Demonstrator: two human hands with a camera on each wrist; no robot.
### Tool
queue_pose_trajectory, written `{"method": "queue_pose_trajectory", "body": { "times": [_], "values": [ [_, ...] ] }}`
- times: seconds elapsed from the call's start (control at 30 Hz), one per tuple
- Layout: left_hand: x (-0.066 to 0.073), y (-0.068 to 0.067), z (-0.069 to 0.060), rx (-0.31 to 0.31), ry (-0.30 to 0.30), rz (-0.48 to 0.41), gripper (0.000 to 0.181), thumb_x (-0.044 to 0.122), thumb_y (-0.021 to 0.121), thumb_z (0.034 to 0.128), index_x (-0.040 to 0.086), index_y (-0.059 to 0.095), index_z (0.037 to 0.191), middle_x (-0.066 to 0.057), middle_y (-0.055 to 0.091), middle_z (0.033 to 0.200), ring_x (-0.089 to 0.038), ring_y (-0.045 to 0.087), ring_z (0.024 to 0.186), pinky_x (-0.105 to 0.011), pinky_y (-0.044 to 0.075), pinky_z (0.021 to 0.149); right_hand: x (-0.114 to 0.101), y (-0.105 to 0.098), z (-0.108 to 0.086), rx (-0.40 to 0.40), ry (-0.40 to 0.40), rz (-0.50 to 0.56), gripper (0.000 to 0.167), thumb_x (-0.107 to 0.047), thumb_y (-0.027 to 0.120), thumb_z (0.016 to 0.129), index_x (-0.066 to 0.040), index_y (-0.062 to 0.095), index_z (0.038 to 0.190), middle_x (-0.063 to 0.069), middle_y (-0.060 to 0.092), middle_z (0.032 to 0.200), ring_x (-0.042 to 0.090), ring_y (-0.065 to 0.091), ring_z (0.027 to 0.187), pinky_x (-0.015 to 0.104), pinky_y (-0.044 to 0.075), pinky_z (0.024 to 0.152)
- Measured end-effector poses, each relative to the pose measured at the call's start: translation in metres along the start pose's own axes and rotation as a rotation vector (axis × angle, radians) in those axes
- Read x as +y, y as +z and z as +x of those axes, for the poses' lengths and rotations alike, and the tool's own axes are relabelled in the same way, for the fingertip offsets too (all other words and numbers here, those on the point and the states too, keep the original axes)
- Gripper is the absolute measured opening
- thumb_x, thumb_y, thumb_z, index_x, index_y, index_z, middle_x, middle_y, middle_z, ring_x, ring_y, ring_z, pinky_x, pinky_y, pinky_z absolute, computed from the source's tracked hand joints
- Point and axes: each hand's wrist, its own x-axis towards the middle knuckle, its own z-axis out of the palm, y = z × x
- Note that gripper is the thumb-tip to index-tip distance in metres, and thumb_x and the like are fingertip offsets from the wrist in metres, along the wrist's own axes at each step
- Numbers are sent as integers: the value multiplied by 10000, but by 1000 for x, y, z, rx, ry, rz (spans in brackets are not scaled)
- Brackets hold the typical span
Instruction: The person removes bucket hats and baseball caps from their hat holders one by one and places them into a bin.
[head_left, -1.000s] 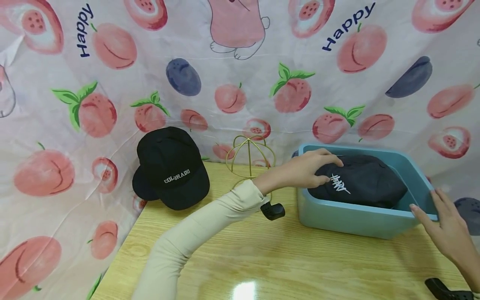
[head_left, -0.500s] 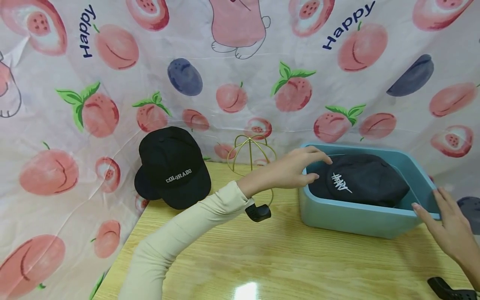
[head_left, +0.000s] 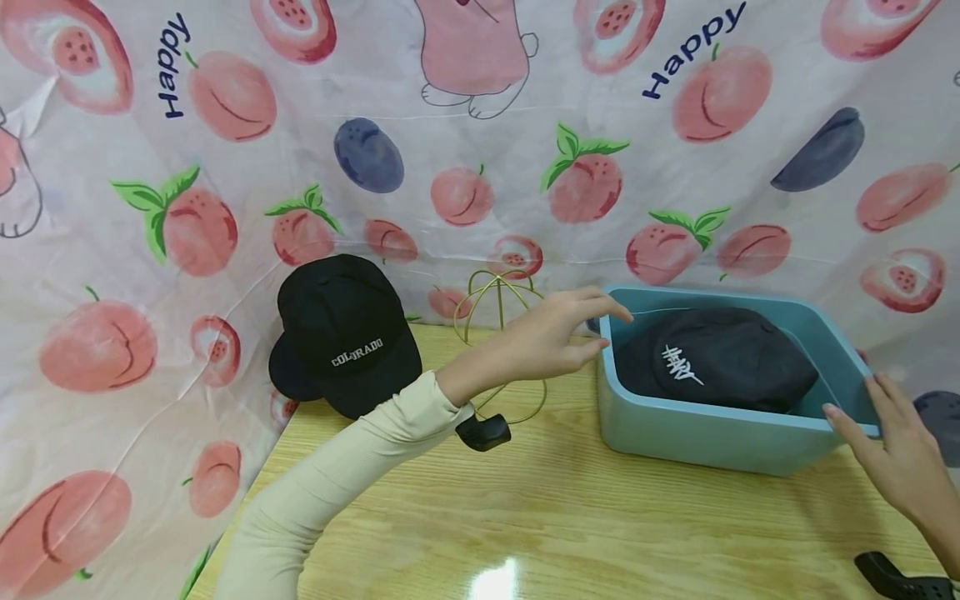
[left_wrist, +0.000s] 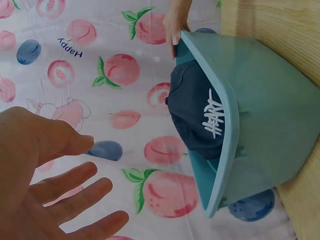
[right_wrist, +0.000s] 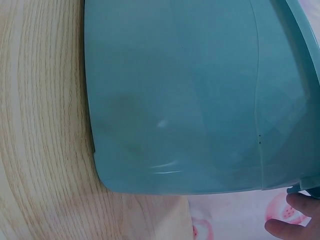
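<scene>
A black baseball cap with white lettering (head_left: 735, 358) lies inside a blue-green storage bin (head_left: 690, 437) on the table. Just left of the bin's left end is my left hand (head_left: 536, 337), fingers spread and nothing held. In the left wrist view the same hand (left_wrist: 55, 180) is apart from the bin. My right hand (head_left: 896, 446) holds the bin's near right corner, thumb at the front rim and fingers over the right rim. In the right wrist view only some fingertips (right_wrist: 300, 204) show at the rim. Another black cap, marked COLORADO (head_left: 348, 333), sits at the back left.
A gold wire hat stand (head_left: 500, 308) rises behind my left forearm, partly covered by it. A fruit-patterned cloth (head_left: 465, 150) hangs behind the wooden table (head_left: 570, 517). Black wrist cameras sit below both hands.
My left hand has let go of the cap in the bin and moved left, out past the bin's rim. The right hand stays at the bin's corner.
</scene>
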Motion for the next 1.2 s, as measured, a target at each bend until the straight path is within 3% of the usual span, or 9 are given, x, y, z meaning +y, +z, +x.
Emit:
{"method": "queue_pose_trajectory", "body": {
  "times": [0.13, 0.43, 0.73, 0.93, 1.07, 1.2],
  "values": [
    [-2, -3, -9, 52, 33, -3, 271, 84, 613, 904, 100, 631, 1174, -4, 589, 1194, -79, 543, 969, -178, 417, 817, -1, 0, 0, -1, -2, 5, 805, -380, 439, 985, 95, -7, 1459, 280, -99, 1522, 494, -84, 1363, 681, -6, 1018],
    [-5, -12, -31, 141, 51, 9, 257, 38, 622, 880, 87, 655, 1131, -29, 612, 1168, -110, 557, 1054, -188, 420, 820, -1, 0, 1, -2, -6, 1, 813, -385, 443, 983, 99, -6, 1458, 296, -96, 1516, 521, -70, 1351, 698, 1, 1004],
    [-8, -22, -49, 232, 89, 43, 238, -3, 625, 854, 93, 668, 1067, -24, 640, 1098, -86, 586, 821, -190, 446, 698, 3, 2, 0, 1, -26, 7, 810, -368, 454, 983, 94, -10, 1461, 297, -103, 1514, 525, -76, 1348, 700, -12, 1000],
    [-13, -32, -63, 259, 95, 60, 239, -8, 613, 851, 102, 665, 1057, -1, 636, 1052, -79, 575, 910, -224, 449, 735, 0, 2, 2, -6, -20, 7, 813, -370, 453, 983, 87, -18, 1462, 299, -105, 1513, 527, -79, 1346, 701, -7, 1000],
    [-19, -37, -73, 266, 80, 61, 246, -1, 619, 855, 129, 668, 1058, 32, 624, 1027, -73, 550, 907, -249, 444, 760, -1, 1, 2, -4, -16, 7, 807, -366, 451, 984, 90, -13, 1461, 300, -99, 1514, 521, -76, 1350, 696, -4, 1006],
    [-23, -41, -84, 274, 21, 84, 254, 10, 628, 857, 138, 675, 1070, 21, 629, 1030, -80, 547, 899, -270, 446, 732, 0, 0, 1, -1, -10, 0, 801, -367, 444, 985, 97, -6, 1457, 298, -93, 1515, 515, -73, 1354, 691, -6, 1011]
  ]
}}
